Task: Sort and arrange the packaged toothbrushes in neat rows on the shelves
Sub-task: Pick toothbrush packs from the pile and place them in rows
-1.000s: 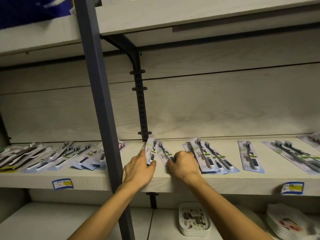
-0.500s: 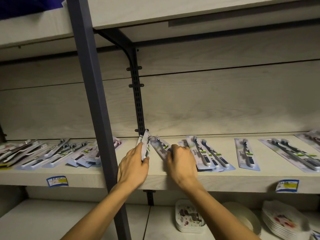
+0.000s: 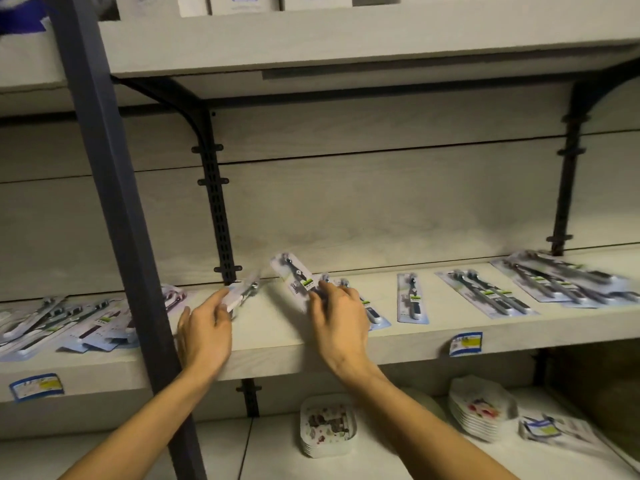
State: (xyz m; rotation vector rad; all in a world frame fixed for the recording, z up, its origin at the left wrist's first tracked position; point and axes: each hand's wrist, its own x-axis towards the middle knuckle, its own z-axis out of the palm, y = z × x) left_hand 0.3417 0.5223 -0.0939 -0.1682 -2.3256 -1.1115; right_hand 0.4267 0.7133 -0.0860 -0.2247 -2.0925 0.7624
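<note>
Here each hand grips a pack: left hand [image 3: 204, 332] toothbrush pack [image 3: 240, 293], right hand [image 3: 341, 323] tilted pack [image 3: 294, 277].

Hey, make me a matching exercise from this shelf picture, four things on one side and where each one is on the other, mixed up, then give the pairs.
Things:
1. left hand
2. right hand
3. single toothbrush pack
4. stack of square plates

Places or states:
A. on the lower shelf, below the hands
B. holds a toothbrush pack beside the slotted black upright
C. lies flat and alone on the shelf, to the right of both hands
D. holds a toothbrush pack tilted up off the shelf

Pairs: 1-B, 2-D, 3-C, 4-A
</note>
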